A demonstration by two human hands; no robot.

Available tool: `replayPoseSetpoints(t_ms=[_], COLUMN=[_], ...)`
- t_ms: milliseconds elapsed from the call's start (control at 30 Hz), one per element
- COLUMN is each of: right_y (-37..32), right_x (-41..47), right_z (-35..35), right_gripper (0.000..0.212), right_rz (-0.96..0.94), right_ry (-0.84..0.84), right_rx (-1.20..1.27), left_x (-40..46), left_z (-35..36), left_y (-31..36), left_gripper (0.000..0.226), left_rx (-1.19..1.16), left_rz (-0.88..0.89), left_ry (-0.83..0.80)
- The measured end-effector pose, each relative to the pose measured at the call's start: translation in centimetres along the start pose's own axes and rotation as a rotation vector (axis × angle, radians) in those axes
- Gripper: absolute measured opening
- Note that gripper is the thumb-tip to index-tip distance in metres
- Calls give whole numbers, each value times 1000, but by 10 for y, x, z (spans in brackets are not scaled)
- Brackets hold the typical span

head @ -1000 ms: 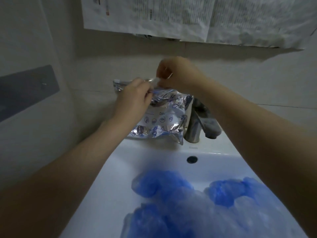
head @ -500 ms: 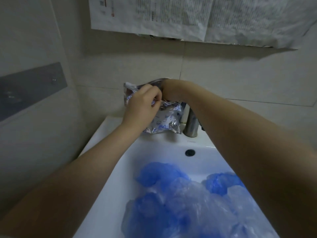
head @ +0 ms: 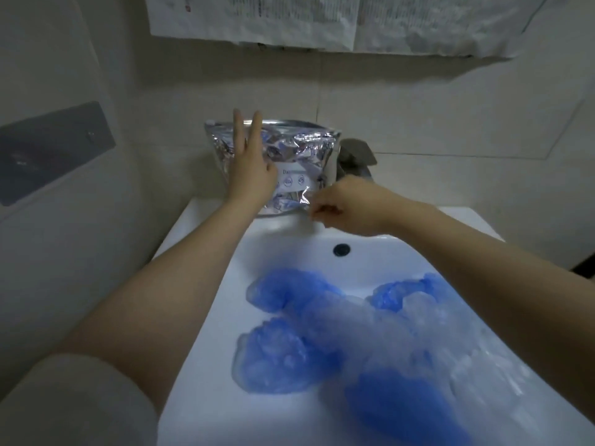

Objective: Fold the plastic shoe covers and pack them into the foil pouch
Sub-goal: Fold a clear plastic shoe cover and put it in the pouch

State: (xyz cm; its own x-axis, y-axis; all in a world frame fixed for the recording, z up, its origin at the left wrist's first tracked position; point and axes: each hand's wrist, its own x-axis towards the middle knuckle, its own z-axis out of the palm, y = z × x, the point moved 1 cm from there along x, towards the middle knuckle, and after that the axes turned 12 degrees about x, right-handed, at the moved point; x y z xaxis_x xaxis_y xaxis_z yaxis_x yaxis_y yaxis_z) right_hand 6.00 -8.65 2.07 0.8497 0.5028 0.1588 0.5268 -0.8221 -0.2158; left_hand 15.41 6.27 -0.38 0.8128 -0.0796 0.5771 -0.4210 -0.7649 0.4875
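Observation:
A crinkled silver foil pouch (head: 299, 149) with a white label stands upright on the back ledge of the white sink (head: 206, 317), leaning toward the wall. My left hand (head: 251, 169) lies flat against its front left side, fingers straight and pointing up. Just below the pouch's lower right corner, my right hand (head: 341, 204) hovers with fingers loosely curled, and I see nothing in it. Several blue plastic shoe covers (head: 322, 333) lie bunched in the sink basin, close to me.
A metal tap (head: 354, 159) stands right of the pouch, partly behind it. The overflow hole (head: 341, 249) sits in the basin's back wall. Papers (head: 257, 17) hang on the tiled wall above. A grey plate (head: 54, 149) is fixed to the left wall.
Both hands have left the pouch's top edge. The left hand now presses flat on the pouch's front, and the right hand has dropped to its lower right corner. The pouch stands on the ledge.

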Motion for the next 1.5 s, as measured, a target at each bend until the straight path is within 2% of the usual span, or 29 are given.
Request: replayPoseSetpoints(t_ms=[100, 167, 200, 267, 333, 367, 433, 467, 533, 600, 700, 767, 867, 933, 1000, 1067, 1133, 1200, 1267, 1367, 1433, 1500], right_y=[-9, -15, -15, -4, 12, 18, 30, 34, 39, 42, 37, 27, 15, 12, 15, 21, 26, 31, 37, 37, 24, 1], right_x=[-21, -37, -46, -63, -85, -98, -113, -120, -125, -122, -116, -112, -107, -104, -104, -107, -111, -118, -125, -132, -135, -131], right_z=[14, 20, 22, 26, 32, 35, 44, 48, 53, 52, 40, 31, 22, 19, 18, 19, 23, 30, 36, 39, 35, 33], right_gripper=[17, 18, 22, 48, 77, 84, 82, 71, 37, 20, 18, 18, 12, 12, 13, 12, 15, 18, 12, 6, 5, 7], right_rz=[-29, -27, 37, 283, 539, 606, 640, 623, 546, 496, 445, 403, 377, 396, 482, 597, 674, 718, 748, 676, 492, 202], right_ry=[-74, -130, -219, -484, -707, -771, -807, -789, -611, -325, 58, 276, 532, 667, 779, 818, 812, 802, 766, 765, 871, 874], right_rx=[1, 42, 29, -44, -100, -129, -163, -143, -83, -1, 195, 389, 819, 1074, 1066, 1053, 1258, 1457, 1431, 1074, 695, 442], left_x=[-25, -39, -46, -60, -78, -87, -101, -108, -120, -130, -143, -149, -150, -146, -143, -144, -147, -149, -148, -145, -145, -144], left_z=[1, 2, 4, 2, 1, 1, 0, 1, 4, 8, 14, 17, 20, 19, 16, 15, 17, 18, 18, 17, 16, 19], left_y=[10, 15, 18, 26, 40, 48, 59, 65, 73, 81, 87, 91, 94, 96, 95, 92, 85, 79, 68, 51, 47, 49], left_gripper=[76, 64, 53, 30, 20, 20, 18, 16, 9, 13, 60, 74, 54, 29, 8, 10, 5, 25, 25, 4, 4, 9], left_rx=[58, 38, 10, -42, -59, -71, -109, -135, -181, -176, -165, -250, -368, -488, -605, -686, -732, -755, -758, -709, -680, -666], left_rz=[5, 63, 109, 186, 216, 191, 70, 25, -39, -60, -59, -67, -157, -251, -344, -439, -519, -599, -644, -636, -608, -550], left_ry=[-8, 2, -6, -46, -85, -110, -169, -212, -351, -495, -609, -621, -475, -388, -380, -396, -387, -352, -322, -329, -326, -305])
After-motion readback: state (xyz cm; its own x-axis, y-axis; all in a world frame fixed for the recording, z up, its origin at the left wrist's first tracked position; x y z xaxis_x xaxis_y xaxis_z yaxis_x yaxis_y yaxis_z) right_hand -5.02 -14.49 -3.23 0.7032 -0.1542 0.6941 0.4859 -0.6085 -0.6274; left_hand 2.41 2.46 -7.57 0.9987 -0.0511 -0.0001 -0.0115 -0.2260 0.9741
